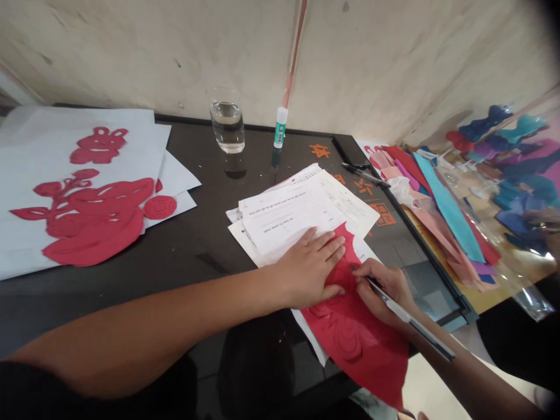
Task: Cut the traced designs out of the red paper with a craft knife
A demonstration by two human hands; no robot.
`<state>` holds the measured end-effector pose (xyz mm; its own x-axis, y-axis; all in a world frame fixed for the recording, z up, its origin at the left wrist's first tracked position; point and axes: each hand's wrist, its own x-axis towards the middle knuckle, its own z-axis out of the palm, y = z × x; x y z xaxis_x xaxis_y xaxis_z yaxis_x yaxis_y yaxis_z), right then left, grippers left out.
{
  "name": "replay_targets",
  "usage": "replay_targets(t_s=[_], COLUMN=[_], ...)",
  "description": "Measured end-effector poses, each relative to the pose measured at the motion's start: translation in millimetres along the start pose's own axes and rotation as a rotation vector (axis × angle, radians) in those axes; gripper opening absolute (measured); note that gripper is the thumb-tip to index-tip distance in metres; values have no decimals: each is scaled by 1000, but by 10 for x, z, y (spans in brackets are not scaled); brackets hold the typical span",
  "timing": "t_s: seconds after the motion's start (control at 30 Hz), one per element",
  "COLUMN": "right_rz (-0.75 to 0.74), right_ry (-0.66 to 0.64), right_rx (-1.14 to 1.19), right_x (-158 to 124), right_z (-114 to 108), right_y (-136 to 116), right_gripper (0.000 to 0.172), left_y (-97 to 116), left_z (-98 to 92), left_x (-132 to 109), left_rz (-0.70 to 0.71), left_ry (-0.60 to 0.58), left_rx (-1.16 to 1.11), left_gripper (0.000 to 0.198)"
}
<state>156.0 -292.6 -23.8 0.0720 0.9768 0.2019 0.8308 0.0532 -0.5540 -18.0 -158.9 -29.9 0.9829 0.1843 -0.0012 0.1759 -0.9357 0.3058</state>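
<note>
A sheet of red paper (385, 356) with curved cut lines lies over a stack of printed white papers (284, 213), its lower end hanging past the table edge. My left hand (308, 268) rests flat, fingers stretched out, partly on the red sheet and partly on the white papers. In my right hand (387, 291) is a slim grey craft knife (409, 318), gripped like a pen and slanting down to the red paper. The fingers hide its tip, so I cannot tell whether the blade touches the sheet.
Red paper cuttings (98, 146) lie on white sheets at the left. By the wall stand a glass of water (228, 128) and a glue stick (280, 128). Orange cutouts (319, 151) and scissors (365, 174) lie right of centre; coloured paper strips (450, 201) cover the far right.
</note>
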Motion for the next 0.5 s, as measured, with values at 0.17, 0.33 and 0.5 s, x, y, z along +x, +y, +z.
replay_targets(t_s=[0.17,0.33,0.5], right_rz=[-21,-14,-34], right_ry=[-15,-35,-42], right_rx=[30,74,77], right_x=[-27,-45,-46], right_z=[-15,-29,-40], right_y=[-42,-43,-27], right_gripper=[8,10,11], left_y=[-12,-11,-12], left_z=[30,22,33], left_x=[-6,-4,-2], left_rz=[8,6,13], left_ry=[23,12,31], left_rx=[-1,4,11], left_gripper=[75,74,75])
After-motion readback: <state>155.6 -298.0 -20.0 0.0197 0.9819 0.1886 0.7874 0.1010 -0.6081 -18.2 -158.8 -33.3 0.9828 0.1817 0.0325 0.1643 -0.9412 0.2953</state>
